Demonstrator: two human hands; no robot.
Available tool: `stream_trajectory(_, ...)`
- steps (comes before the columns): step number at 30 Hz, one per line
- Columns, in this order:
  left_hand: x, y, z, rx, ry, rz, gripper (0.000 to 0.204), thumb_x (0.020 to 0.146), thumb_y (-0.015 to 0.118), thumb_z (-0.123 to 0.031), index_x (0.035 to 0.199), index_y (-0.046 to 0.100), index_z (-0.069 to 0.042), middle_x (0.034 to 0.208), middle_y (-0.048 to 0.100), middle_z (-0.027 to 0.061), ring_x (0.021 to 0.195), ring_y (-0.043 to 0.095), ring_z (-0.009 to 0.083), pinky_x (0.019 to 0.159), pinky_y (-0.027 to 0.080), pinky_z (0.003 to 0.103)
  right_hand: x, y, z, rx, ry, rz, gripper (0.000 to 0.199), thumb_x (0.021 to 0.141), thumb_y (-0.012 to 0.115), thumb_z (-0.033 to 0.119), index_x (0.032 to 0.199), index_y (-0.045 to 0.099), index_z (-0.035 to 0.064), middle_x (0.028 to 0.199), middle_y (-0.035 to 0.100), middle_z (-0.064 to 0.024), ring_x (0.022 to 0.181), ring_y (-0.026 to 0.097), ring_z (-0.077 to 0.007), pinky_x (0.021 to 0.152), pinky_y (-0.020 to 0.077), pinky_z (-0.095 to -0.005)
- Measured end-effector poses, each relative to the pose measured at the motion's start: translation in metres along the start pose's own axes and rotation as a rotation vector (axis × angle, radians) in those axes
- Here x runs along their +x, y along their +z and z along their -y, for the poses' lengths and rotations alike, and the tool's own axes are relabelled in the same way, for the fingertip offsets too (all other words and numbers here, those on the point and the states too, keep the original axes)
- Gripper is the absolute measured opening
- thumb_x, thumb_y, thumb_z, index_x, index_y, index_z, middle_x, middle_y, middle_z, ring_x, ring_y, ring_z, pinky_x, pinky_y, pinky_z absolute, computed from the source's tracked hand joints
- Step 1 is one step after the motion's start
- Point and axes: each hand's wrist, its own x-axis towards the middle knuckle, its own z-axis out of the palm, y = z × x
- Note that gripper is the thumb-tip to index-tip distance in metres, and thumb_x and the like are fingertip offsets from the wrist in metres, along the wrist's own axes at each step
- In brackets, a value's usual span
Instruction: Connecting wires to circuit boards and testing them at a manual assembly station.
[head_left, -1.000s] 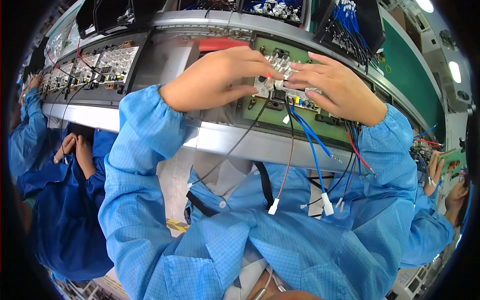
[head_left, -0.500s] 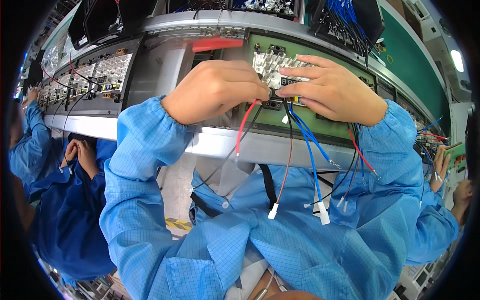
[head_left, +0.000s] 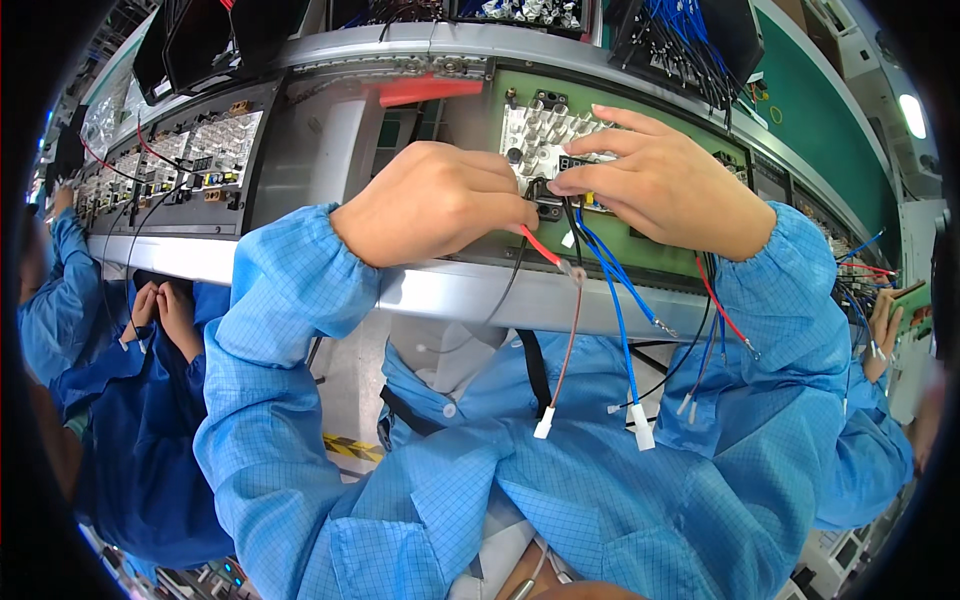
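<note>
My left hand (head_left: 445,203) is closed at the left edge of a circuit board (head_left: 530,130), pinching a red wire (head_left: 541,246); a black wire hangs just below its fingertips. My right hand (head_left: 665,185) lies over the board with its fingers apart. Its lowest fingertips touch the board beside a small dark digit display (head_left: 567,163) and black leads. Blue wires (head_left: 617,300) and a thin brown wire with a white connector (head_left: 543,424) droop from the board over the bench edge. The board sits on a green carrier plate (head_left: 470,243).
Further boards lie in a grey carrier (head_left: 222,215) at left. Black bins, one with blue wires (head_left: 675,45), stand behind the line. A red strip (head_left: 430,90) lies beyond my left hand. Co-workers in blue sit on both sides, one with clasped hands (head_left: 165,310).
The red wire's free end has swung right, from hanging down to pointing at the brown wire. My left hand has shifted slightly; my right hand stays on the board.
</note>
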Motion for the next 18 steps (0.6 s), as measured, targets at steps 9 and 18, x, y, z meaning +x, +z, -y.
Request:
stream_trajectory(9,-0.0037,-0.0020,-0.0073,0.113,0.045,0.024,0.018,0.070,0.066,-0.009,0.087,0.068,-0.006,0.085,0.070,0.0066,0.080,0.068,0.0223,0.063,0.057,0.031,-0.0015,0.0001,0.0008,0.009,0.011,0.030,0.035,0.077,0.066,0.007,0.112,0.064,0.0108,0.100,0.068,-0.0084,0.111,0.058,-0.0235,0.109,0.0368,-0.0465)
stream_trajectory(18,-0.0042,-0.0072,-0.0039,0.201,0.165,0.017,0.018,0.074,0.063,-0.012,0.091,0.064,-0.006,0.087,0.061,0.0024,0.081,0.062,0.0165,0.059,0.053,0.028,-0.0002,0.0004,0.0013,-0.006,0.016,0.032,0.032,0.075,0.068,0.009,0.106,0.065,0.0103,0.106,0.066,-0.0092,0.108,0.059,-0.0230,0.109,0.0370,-0.0413)
